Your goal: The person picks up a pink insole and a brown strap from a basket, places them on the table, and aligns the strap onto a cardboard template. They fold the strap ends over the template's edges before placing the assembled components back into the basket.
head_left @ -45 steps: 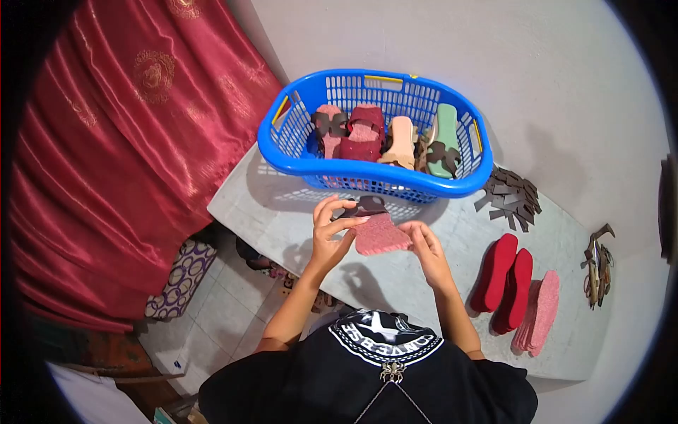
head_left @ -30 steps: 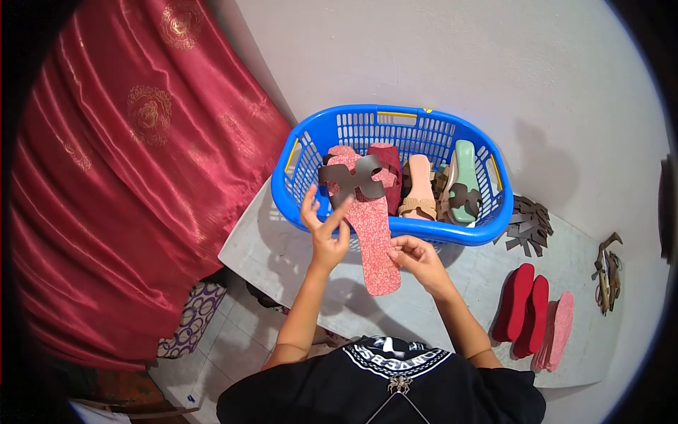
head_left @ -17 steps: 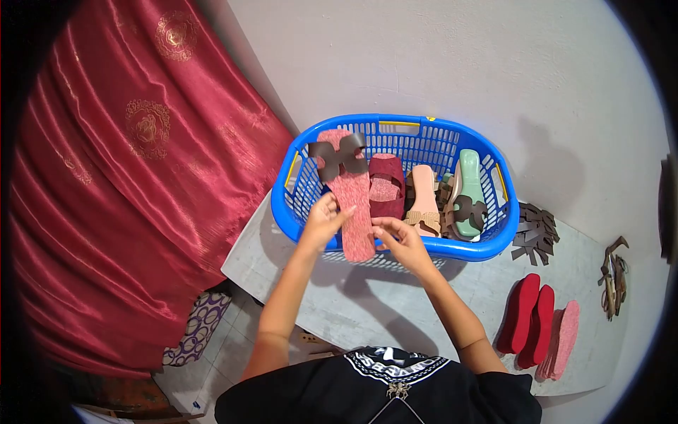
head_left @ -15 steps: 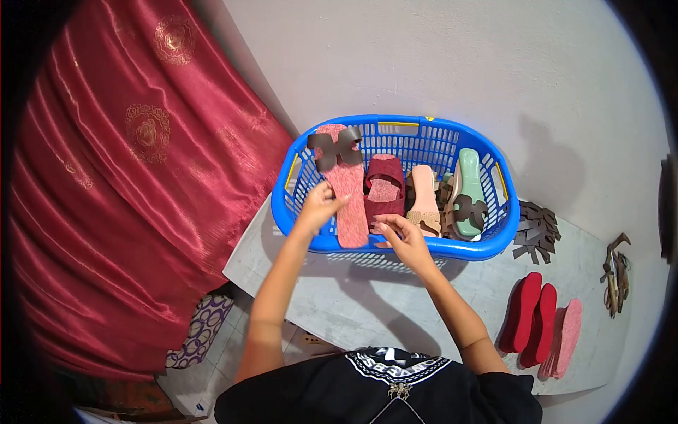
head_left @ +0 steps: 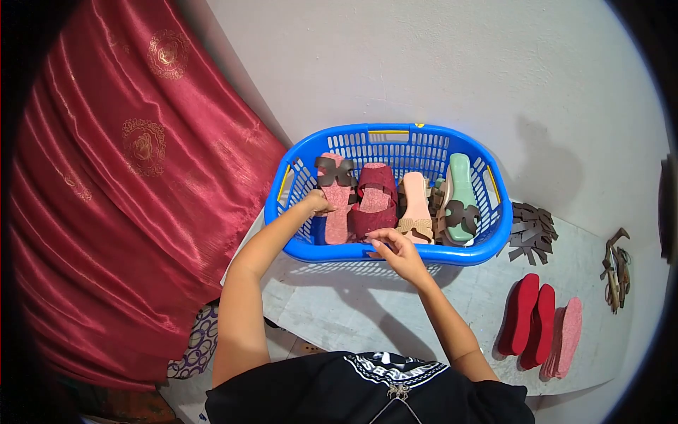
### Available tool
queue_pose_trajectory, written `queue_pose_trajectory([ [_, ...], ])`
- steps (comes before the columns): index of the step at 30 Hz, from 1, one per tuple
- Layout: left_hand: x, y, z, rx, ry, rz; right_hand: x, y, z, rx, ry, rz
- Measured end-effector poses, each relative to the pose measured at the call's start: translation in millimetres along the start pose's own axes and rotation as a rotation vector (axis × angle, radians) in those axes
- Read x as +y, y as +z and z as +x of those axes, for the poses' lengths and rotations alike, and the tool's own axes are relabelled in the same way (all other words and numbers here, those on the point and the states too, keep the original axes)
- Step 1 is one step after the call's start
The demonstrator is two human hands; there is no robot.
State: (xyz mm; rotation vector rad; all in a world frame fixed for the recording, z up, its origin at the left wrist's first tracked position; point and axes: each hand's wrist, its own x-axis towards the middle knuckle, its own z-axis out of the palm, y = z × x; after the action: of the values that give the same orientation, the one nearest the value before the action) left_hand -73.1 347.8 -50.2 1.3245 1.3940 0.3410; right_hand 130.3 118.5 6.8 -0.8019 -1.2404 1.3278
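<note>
A pink speckled sandal (head_left: 337, 224) with a dark brown cut-out strap lies inside the left end of the blue plastic basket (head_left: 395, 254). My left hand (head_left: 320, 203) is closed on the sandal's left edge, its fingers partly hidden. Over the basket's front rim is my right hand (head_left: 399, 254), holding nothing, with its fingers bent and apart. Just beyond those fingertips sits a dark red sandal (head_left: 376, 192) with two wide straps. Farther right in the basket are a peach sandal (head_left: 417, 198) with a woven tan strap and a mint green sandal (head_left: 462, 185) with a brown strap.
The basket stands on a grey table (head_left: 452, 304) against a wall. Dark brown strap pieces (head_left: 531, 232) lie right of it. Red soles (head_left: 521, 314), pink soles (head_left: 567, 336) and hand tools (head_left: 616, 272) lie farther right. A red curtain (head_left: 134, 212) hangs at the left.
My left hand has lowered the pink sandal from above the basket's front rim down into its left end. My right hand has shifted slightly down and left in view.
</note>
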Motion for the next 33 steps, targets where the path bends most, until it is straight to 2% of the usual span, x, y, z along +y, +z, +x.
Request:
queue_pose_trajectory([
  [2, 0, 0, 4, 0.095, -0.04, 0.179, -1, 1, -1, -0.002, -0.022, -0.01],
  [4, -2, 3, -1, 0.087, -0.017, 0.138, -1, 1, -2, -0.002, -0.034, -0.011],
  [7, 4, 12, -17, -0.029, -0.038, -0.059, -1, 2, -2, -0.002, -0.062, -0.046],
  [10, -14, 15, 6, -0.059, -0.052, -0.14, -2, 2, -2, -0.008, -0.092, -0.067],
  [12, -13, 19, 6, -0.025, -0.092, -0.101, -1, 2, -3, -0.004, -0.109, -0.062],
  [15, -7, 21, -4, -0.136, -0.061, -0.104, 3, 3, -3, 0.005, -0.134, -0.06],
  [19, -17, 21, 5, -0.167, -0.019, -0.096, 4, 4, -4, 0.021, -0.163, -0.093],
  [23, -21, 22, 8, -0.138, -0.109, 0.088, 2, 6, -4, 0.038, -0.174, -0.118],
  [26, -34, 19, 22, -0.185, -0.028, -0.004, 2, 6, -5, 0.031, -0.162, -0.132],
  [33, -44, 19, 29, -0.19, -0.063, -0.059, 1, 7, -7, 0.039, -0.147, -0.151],
])
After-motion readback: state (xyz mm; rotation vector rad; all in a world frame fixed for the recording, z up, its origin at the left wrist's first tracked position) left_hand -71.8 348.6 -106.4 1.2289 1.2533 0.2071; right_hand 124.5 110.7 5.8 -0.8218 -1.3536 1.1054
